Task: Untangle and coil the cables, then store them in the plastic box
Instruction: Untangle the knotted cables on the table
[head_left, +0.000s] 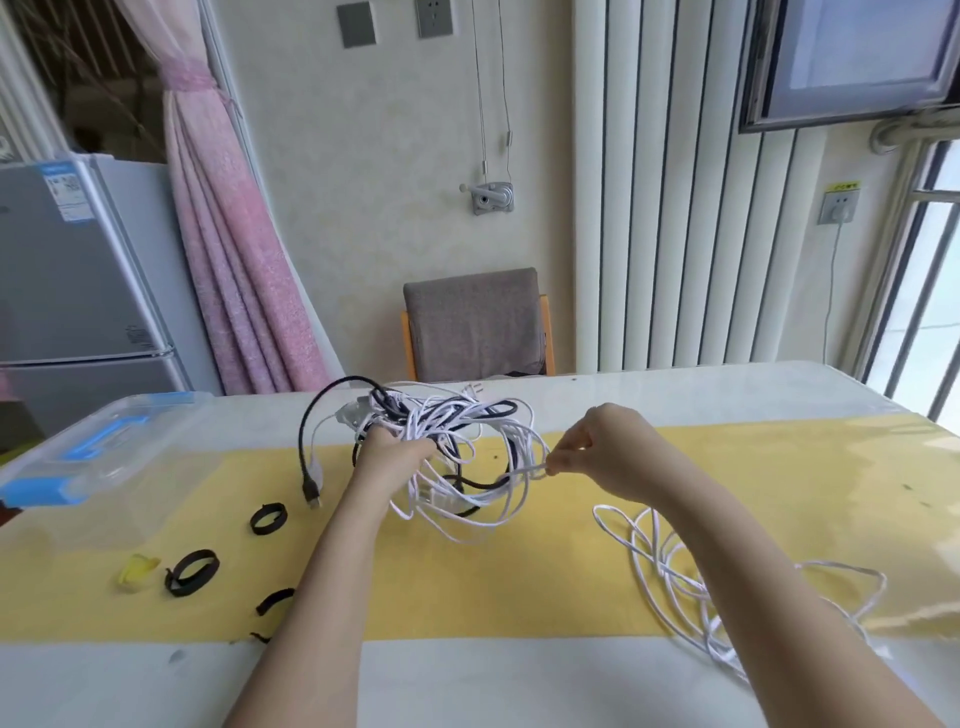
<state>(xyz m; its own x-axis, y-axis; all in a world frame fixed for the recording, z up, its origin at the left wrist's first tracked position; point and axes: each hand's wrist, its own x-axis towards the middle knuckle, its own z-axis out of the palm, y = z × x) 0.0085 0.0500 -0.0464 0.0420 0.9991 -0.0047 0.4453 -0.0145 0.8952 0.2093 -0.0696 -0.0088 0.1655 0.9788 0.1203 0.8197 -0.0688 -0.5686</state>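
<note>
- Tangle (457, 441): black and white cords, thin, round, limp, held above the table (467, 675) mid-frame.
- Your left grip (395, 452) is curled round its near-left side.
- Your right grip (597, 447) pinches one white strand (524, 472) at the tangle's right edge. The strand runs left to right, so draw it rightward.
- Freed cable (670, 566): white, in loose loops under your right forearm.
- Box (104, 447): clear plastic, blue latches, far left, lid seemingly on.

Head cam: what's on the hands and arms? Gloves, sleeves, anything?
Both bare, no gloves: left hand, right hand. Forearms uncovered down to the frame's bottom edge, no sleeves in view. No watch, bracelet or markings visible.
</note>
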